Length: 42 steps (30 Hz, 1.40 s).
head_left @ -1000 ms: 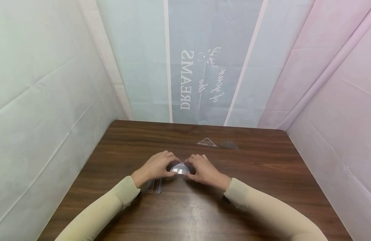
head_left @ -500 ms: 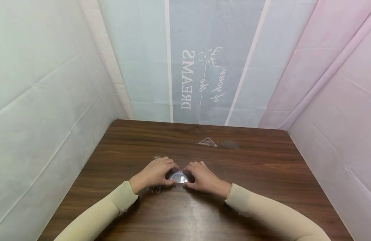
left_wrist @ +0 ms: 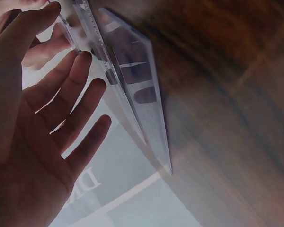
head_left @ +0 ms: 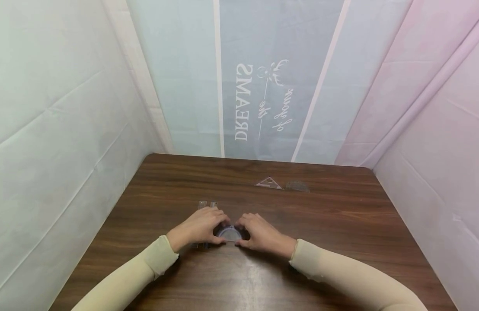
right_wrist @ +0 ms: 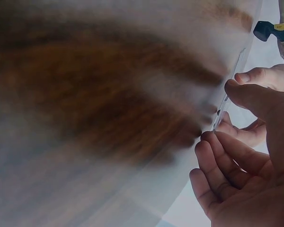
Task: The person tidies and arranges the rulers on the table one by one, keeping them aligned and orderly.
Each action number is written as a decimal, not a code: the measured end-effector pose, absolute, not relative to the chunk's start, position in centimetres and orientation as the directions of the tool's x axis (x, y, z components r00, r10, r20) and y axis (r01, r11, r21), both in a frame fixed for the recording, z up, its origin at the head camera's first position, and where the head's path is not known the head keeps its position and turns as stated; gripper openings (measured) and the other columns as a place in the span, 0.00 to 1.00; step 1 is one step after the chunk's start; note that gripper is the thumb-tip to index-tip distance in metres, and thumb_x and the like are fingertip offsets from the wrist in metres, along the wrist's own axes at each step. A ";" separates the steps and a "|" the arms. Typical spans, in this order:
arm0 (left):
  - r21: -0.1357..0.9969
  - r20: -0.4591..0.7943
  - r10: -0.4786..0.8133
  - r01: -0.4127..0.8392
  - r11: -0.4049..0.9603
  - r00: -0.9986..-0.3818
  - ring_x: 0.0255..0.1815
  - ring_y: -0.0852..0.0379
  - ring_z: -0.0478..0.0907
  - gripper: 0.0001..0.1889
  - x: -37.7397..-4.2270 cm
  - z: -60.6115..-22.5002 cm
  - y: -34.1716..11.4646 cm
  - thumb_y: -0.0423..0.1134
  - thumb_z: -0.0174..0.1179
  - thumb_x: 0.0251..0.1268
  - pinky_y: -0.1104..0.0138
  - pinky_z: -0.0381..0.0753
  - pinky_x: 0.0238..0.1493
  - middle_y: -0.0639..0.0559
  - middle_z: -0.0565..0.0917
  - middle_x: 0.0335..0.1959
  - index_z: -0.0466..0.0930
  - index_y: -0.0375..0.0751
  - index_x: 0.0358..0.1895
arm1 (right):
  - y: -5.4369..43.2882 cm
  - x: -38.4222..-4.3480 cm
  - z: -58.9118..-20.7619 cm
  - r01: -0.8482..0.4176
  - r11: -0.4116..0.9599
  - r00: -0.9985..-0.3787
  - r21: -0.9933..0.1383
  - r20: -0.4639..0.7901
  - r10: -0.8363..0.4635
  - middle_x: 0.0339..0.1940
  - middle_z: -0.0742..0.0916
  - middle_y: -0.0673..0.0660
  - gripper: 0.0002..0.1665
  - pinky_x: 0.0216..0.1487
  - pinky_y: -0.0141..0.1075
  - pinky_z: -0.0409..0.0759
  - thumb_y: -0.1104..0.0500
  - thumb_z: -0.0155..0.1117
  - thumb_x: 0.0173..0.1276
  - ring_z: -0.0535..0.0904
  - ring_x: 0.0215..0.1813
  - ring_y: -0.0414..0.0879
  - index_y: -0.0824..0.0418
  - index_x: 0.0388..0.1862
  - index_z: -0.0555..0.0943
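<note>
A clear half-round protractor [head_left: 230, 234] is pinched between my two hands, its straight side toward me. My left hand [head_left: 200, 225] holds its left end between thumb and fingertips. At the other end, my right hand [head_left: 264, 233] pinches it the same way. The right wrist view shows the protractor [right_wrist: 239, 64] edge-on, close over the table, with the thumb on one side and the fingers on the other. Beneath my left hand lie two clear ruler-like strips, a left strip [head_left: 202, 204] and a right strip [head_left: 213, 204], their middles hidden by the hand.
Farther back on the brown wooden table [head_left: 325, 242] lie a clear triangular set square [head_left: 269, 183] and, just right of it, another clear half-round protractor [head_left: 298, 186]. Pale cloth walls enclose the table at the left, right and back.
Both hands have drawn the protractor toward me, lower in the head view. The far ends of the two strips have come into sight beyond my left hand.
</note>
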<state>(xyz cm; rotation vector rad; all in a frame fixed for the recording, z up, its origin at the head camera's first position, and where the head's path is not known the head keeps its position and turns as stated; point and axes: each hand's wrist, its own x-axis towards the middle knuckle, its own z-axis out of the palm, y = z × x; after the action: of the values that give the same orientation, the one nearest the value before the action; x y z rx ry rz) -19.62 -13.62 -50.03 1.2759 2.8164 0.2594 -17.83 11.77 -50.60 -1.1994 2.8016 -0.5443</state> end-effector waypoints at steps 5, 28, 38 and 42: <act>0.158 0.019 0.744 0.736 0.658 -0.668 0.50 0.61 0.79 0.28 -19.5 -50.1 -13.6 0.61 0.77 0.63 0.58 0.81 0.61 0.62 0.84 0.46 0.85 0.50 0.59 | 11.6 -17.8 -50.6 -0.694 0.645 -0.699 -0.319 0.089 -0.709 0.45 0.85 0.49 0.25 0.53 0.42 0.78 0.46 0.82 0.67 0.76 0.43 0.40 0.57 0.55 0.87; 0.058 0.028 0.758 0.758 0.650 -0.652 0.56 0.55 0.81 0.27 -19.3 -50.1 -13.6 0.62 0.76 0.63 0.54 0.79 0.68 0.58 0.86 0.52 0.85 0.51 0.59 | 11.1 -17.9 -50.7 -0.699 0.646 -0.697 -0.306 0.091 -0.711 0.44 0.83 0.49 0.26 0.48 0.39 0.78 0.45 0.83 0.66 0.72 0.40 0.39 0.58 0.56 0.88; 0.057 0.022 0.756 0.756 0.652 -0.654 0.57 0.55 0.82 0.28 -19.3 -50.3 -13.7 0.62 0.75 0.63 0.55 0.78 0.70 0.58 0.86 0.53 0.85 0.51 0.59 | 11.1 -17.8 -51.0 -0.703 0.647 -0.696 -0.296 0.099 -0.711 0.44 0.82 0.49 0.26 0.47 0.38 0.78 0.44 0.83 0.66 0.73 0.41 0.40 0.59 0.55 0.88; 0.061 0.036 0.761 0.762 0.645 -0.647 0.56 0.55 0.82 0.28 -19.3 -50.3 -13.7 0.61 0.76 0.62 0.55 0.79 0.69 0.57 0.86 0.52 0.85 0.50 0.58 | 11.1 -17.7 -51.0 -0.698 0.650 -0.699 -0.301 0.091 -0.709 0.45 0.83 0.49 0.27 0.48 0.38 0.79 0.44 0.83 0.66 0.74 0.42 0.41 0.59 0.55 0.87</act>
<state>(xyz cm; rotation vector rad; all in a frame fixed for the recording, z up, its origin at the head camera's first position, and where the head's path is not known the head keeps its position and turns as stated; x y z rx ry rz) -19.28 -13.69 -50.34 1.3223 2.8551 0.1108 -17.73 11.05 -51.00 -1.2039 2.8211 -0.4912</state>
